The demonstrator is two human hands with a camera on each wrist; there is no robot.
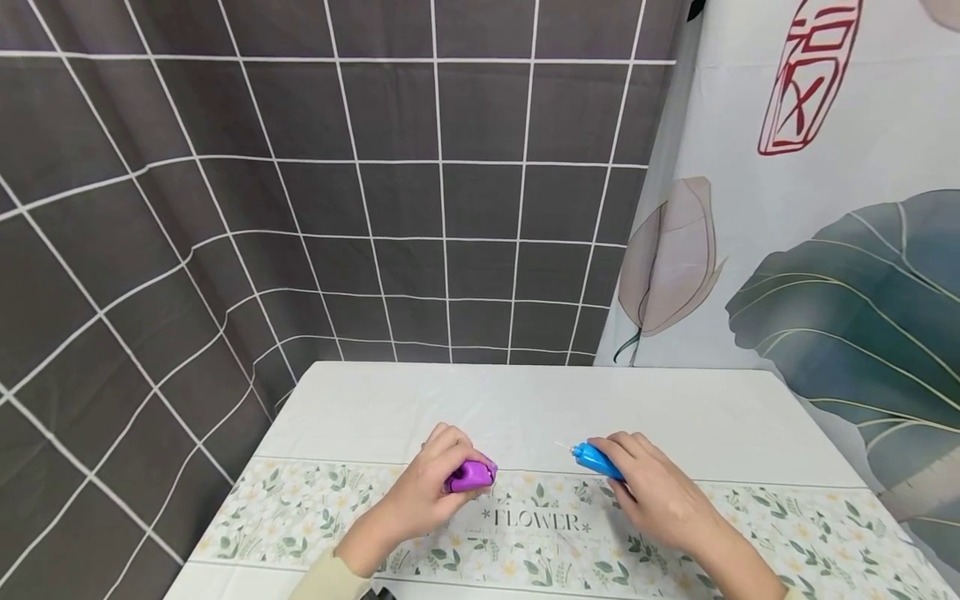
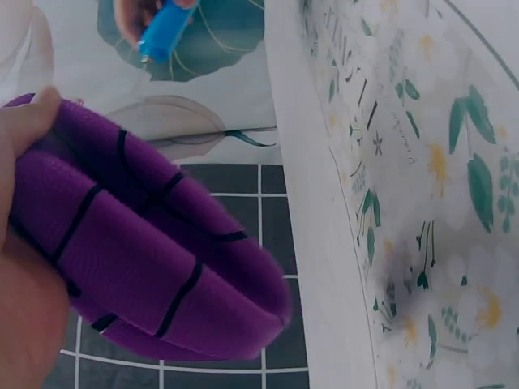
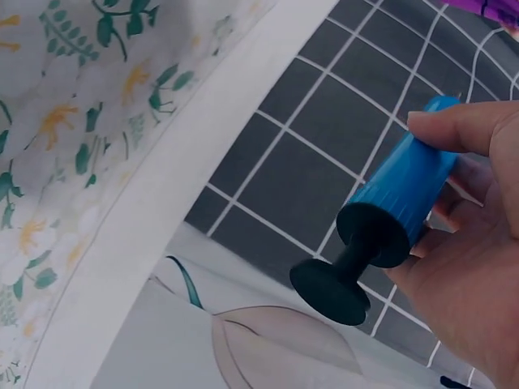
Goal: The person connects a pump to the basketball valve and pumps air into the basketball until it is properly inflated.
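My left hand [image 1: 429,487] grips a deflated purple ball [image 2: 138,243] with black lines, which is folded in on itself to form a deep hollow. In the left wrist view, the thumb lies over one end of it. My right hand [image 1: 652,492] holds a small blue hand pump [image 3: 405,182] with a black plunger handle [image 3: 332,288]. A thin needle [image 1: 562,445] sticks out of the pump's front tip and points toward the ball. Both hands are raised above the table, with a gap between the ball and the needle.
The white table [image 1: 540,408] has a cloth band printed with flowers and the word FLOWER [image 1: 536,521]. Behind and to the left hangs a dark curtain [image 1: 390,200] with a white grid. A white curtain [image 1: 712,108] with leaf prints hangs on the right.
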